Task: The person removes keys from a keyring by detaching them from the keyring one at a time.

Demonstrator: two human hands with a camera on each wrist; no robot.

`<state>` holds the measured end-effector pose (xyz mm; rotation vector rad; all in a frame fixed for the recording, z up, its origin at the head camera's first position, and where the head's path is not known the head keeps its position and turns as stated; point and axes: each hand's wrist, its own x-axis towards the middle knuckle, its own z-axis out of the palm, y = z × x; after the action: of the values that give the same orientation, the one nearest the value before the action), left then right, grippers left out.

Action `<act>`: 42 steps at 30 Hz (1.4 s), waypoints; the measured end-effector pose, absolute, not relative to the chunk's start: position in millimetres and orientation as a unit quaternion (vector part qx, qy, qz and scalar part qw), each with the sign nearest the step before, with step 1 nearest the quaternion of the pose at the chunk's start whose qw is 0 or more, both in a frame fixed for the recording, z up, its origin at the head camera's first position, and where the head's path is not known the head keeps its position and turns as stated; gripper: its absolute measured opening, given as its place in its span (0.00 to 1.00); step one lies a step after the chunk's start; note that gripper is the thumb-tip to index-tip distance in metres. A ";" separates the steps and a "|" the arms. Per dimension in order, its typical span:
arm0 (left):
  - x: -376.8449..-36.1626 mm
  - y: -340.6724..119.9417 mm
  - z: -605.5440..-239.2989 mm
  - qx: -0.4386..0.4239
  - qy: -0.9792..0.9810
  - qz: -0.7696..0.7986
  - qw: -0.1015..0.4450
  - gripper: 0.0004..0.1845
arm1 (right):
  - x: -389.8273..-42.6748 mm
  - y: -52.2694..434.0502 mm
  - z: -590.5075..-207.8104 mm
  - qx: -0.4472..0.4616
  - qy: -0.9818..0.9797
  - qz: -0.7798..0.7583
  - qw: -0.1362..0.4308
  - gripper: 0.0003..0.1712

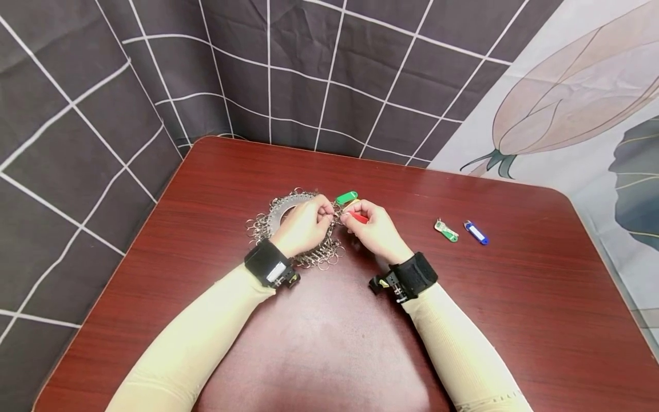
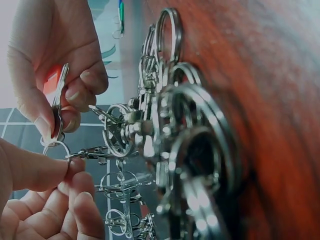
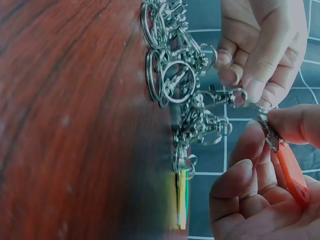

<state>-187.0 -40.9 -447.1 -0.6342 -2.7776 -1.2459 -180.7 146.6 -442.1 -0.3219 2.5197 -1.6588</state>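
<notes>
- Right grip is pinching a small silvery key between thumb and fingers, with a glossy red tag tucked in by the palm.
- Left grip is pinching a shiny split ring just beside it. Key's right up at that ring, can't tell if it's threaded on.
- A metal clasp links that ring to a whole heap of rings under the left grip.
- Left wrist view gets the key's toothed edge, which the head view hides. Right wrist view has the red tag nearly lengthwise.
- Head view's the one with the full grey hoop those rings fan out from, below and left of the left grip.
- Green tag just beyond both grips.
- Out right of the right grip on the table: a green-tagged key, plus a blue tag, white label too small to read.
</notes>
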 end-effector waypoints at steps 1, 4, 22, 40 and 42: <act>-187.2 -40.8 -447.6 -0.202 -0.893 -0.402 0.018 0.03 | -183.0 148.4 -446.6 -0.107 0.832 -0.542 0.054 0.09; -187.5 -40.6 -448.3 -0.193 -0.894 -0.402 0.025 0.04 | -184.1 151.2 -449.3 -0.110 0.842 -0.526 0.050 0.09; -187.2 -44.8 -442.2 -0.210 -0.899 -0.385 0.013 0.04 | -185.5 154.0 -449.4 -0.116 0.870 -0.479 0.028 0.04; -186.8 -43.8 -445.2 -0.198 -0.903 -0.380 0.026 0.03 | -183.1 150.5 -446.9 -0.120 0.866 -0.485 0.027 0.05; -186.5 -44.0 -445.2 -0.195 -0.901 -0.386 0.027 0.03 | -183.3 150.7 -447.3 -0.121 0.866 -0.485 0.027 0.05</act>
<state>-186.5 -44.0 -445.2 -0.6010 -2.7845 -1.1933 -183.3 150.7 -447.3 -0.3738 2.6754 -1.4972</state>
